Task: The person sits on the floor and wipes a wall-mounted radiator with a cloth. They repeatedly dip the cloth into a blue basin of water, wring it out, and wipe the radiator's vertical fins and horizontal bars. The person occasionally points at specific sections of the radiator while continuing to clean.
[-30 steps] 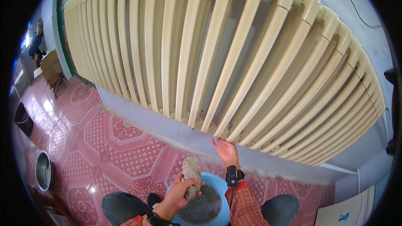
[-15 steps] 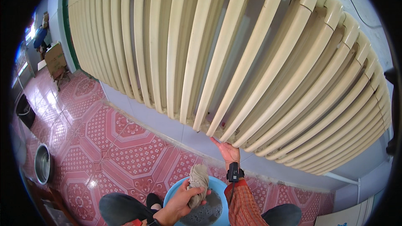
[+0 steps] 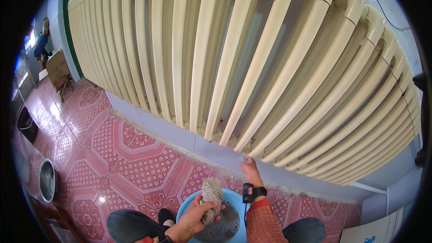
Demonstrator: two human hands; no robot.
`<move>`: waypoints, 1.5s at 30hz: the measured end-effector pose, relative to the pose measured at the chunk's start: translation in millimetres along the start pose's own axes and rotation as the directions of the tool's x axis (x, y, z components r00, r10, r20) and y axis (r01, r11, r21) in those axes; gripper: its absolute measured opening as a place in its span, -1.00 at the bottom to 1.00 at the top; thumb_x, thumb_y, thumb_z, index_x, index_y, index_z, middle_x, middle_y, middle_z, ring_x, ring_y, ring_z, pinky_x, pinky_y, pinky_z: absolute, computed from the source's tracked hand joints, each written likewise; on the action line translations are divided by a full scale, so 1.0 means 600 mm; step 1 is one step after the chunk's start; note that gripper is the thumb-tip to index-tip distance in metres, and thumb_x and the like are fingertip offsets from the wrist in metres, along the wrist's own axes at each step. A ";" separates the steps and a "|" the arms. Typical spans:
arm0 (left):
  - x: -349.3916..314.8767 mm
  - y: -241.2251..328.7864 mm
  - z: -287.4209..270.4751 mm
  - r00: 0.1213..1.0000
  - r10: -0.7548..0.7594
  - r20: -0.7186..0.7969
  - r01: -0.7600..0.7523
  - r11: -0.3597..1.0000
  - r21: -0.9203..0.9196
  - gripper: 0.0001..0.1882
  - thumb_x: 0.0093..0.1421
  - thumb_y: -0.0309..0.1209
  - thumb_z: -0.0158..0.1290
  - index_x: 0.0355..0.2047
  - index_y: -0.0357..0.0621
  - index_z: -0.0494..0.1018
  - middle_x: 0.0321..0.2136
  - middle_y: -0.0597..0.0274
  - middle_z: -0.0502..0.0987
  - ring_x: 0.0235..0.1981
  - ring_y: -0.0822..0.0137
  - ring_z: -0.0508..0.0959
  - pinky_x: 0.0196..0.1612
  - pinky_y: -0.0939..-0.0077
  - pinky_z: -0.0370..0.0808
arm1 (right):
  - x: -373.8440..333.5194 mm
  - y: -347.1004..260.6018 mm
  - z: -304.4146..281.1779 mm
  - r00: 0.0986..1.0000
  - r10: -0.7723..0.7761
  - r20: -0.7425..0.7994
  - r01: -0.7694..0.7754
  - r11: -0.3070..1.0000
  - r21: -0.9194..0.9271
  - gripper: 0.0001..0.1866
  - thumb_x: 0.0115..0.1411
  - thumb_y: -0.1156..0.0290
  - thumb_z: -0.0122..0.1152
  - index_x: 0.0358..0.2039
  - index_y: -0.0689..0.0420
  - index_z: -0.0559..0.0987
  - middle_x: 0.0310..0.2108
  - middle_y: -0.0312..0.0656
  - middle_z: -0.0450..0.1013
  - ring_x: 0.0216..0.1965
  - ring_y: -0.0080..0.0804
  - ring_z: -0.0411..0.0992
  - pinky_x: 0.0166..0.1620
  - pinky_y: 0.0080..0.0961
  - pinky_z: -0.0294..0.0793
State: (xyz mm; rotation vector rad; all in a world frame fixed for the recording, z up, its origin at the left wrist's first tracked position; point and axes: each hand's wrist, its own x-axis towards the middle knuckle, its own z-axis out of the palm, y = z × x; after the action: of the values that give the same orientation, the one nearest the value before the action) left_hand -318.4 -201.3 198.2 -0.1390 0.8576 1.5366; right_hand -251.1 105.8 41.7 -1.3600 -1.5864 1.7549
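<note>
A twisted grey-beige rag (image 3: 211,193) is gripped in my left hand (image 3: 192,216), its fingers wrapped round it. Below that hand stands a light blue basin (image 3: 182,208) with dark, sudsy water in it. My right hand (image 3: 250,171) is raised to the lower ends of the cream radiator (image 3: 261,81) columns. Its fingers are blurred and partly hidden, so I cannot make out how they are bent or whether they touch the metal. A black device is strapped to my right wrist.
A metal bowl (image 3: 47,180) and a black bucket (image 3: 28,125) stand on the pink patterned tile floor (image 3: 135,153) at left. Farther back is a cardboard box (image 3: 57,68). A white pipe (image 3: 373,189) runs below the radiator at right, above a white panel (image 3: 371,229).
My right hand has shifted slightly right and down, and its fingers, spread under the radiator before, now look drawn in and blurred. My left hand keeps the rag over the basin.
</note>
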 end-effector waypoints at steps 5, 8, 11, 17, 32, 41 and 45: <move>-0.004 0.000 0.004 1.000 -0.003 -0.019 0.003 1.000 0.000 -0.44 0.13 -0.54 0.13 0.10 -0.09 0.15 -0.12 0.10 0.46 -0.19 0.21 0.58 -0.44 0.35 0.59 | -0.032 0.028 0.002 0.857 -0.505 -0.107 0.253 0.591 -0.766 -0.40 0.02 0.42 0.17 0.12 0.23 0.33 0.16 0.21 0.23 0.25 0.10 0.14 0.18 -0.10 0.28; -0.006 0.001 0.009 1.000 -0.003 -0.018 0.003 1.000 0.012 -0.45 0.12 -0.54 0.13 0.09 -0.09 0.16 -0.13 0.10 0.46 -0.19 0.21 0.58 -0.44 0.35 0.58 | -0.082 -0.007 0.022 0.771 -0.633 -0.075 0.374 0.545 -0.750 -0.42 0.07 0.43 0.14 0.14 0.18 0.31 0.07 0.12 0.33 0.13 0.04 0.28 0.10 -0.12 0.35; -0.006 0.001 0.010 1.000 0.000 -0.028 0.001 1.000 0.015 -0.46 0.12 -0.54 0.13 0.08 -0.09 0.17 -0.14 0.11 0.47 -0.19 0.22 0.59 -0.44 0.35 0.58 | -0.150 -0.058 0.058 0.739 -0.670 -0.071 0.495 0.611 -0.618 -0.45 0.11 0.46 0.10 0.15 0.14 0.29 -0.10 -0.02 0.45 -0.09 -0.02 0.44 -0.05 -0.14 0.43; -0.006 -0.001 0.003 1.000 0.007 -0.018 -0.007 1.000 0.011 -0.45 0.11 -0.54 0.14 0.07 -0.06 0.17 -0.14 0.13 0.48 -0.20 0.21 0.59 -0.45 0.31 0.59 | -0.217 -0.154 0.112 0.764 -0.635 -0.109 0.471 0.666 -0.579 -0.30 0.13 0.54 0.01 0.28 0.06 0.04 -0.30 -0.09 0.51 -0.34 0.08 0.50 -0.24 -0.09 0.46; -0.022 0.009 0.003 0.998 0.047 0.050 -0.046 0.999 -0.028 -0.47 0.12 -0.55 0.12 0.06 -0.04 0.17 -0.14 0.12 0.46 -0.17 0.18 0.58 -0.40 0.24 0.56 | -0.212 -0.229 0.109 0.955 -0.292 -0.042 0.240 0.851 -0.467 -0.09 0.13 0.61 -0.04 0.38 0.04 -0.29 -0.42 0.15 0.53 -0.46 -0.02 0.56 -0.32 -0.23 0.55; -0.025 0.016 0.004 0.996 0.079 0.036 -0.077 0.996 -0.051 -0.49 0.15 -0.57 0.08 0.07 -0.02 0.17 -0.12 0.14 0.46 -0.18 0.18 0.58 -0.41 0.25 0.55 | -0.192 -0.060 0.056 0.861 -0.500 -0.090 0.508 0.853 0.120 -0.48 0.24 0.50 -0.07 0.24 0.11 0.22 0.01 0.05 0.42 -0.26 -0.26 0.55 -0.21 -0.43 0.54; -0.018 0.015 0.002 0.999 0.049 0.010 -0.049 0.998 -0.026 -0.49 0.16 -0.56 0.07 0.09 -0.02 0.18 -0.11 0.14 0.46 -0.16 0.18 0.57 -0.39 0.26 0.54 | -0.088 -0.044 0.025 0.922 -0.378 0.088 0.084 0.417 0.905 -0.53 0.31 0.14 -0.11 0.15 0.10 0.34 0.11 -0.04 0.35 0.11 -0.21 0.32 0.13 -0.24 0.32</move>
State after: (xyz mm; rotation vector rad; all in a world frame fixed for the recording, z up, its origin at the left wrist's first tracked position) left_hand -324.0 -208.3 208.8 -0.1290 0.8381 1.5934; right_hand -248.4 62.4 84.4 -0.3243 -0.5995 2.1421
